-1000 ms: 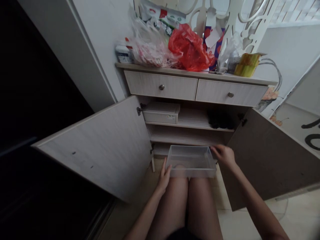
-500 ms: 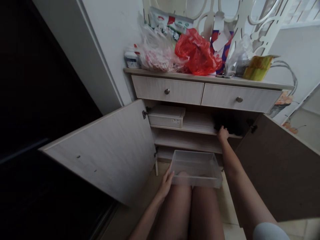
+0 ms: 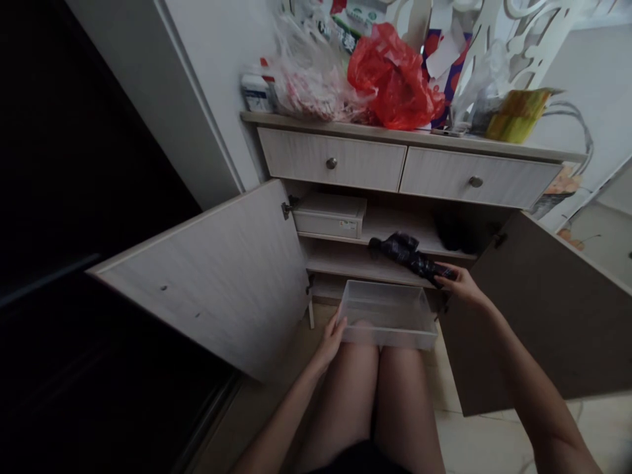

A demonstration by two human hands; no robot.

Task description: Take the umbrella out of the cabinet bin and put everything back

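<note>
Clear box [image 3: 388, 316] sits on the knees, left hand [image 3: 332, 337] gripping its left side. Right hand [image 3: 461, 284] clutches a dark bundle [image 3: 405, 252] over the far rim; cloth or umbrella, can't tell. Far on the shelf [image 3: 355, 263], black shapes [image 3: 451, 230] lost in shadow.

Nothing legible here, tbh. The flat white cardboard box [image 3: 330, 214] on the cupboard's upper shelf has a small sticker [image 3: 349, 226] at its 4 o'clock corner with a green mark, but it's too tiny to read. Up top, the small white tub [image 3: 255, 94] at 10 o'clock and the white printed bag [image 3: 356, 14] at 12 o'clock show red and green print, all just blur.
</note>
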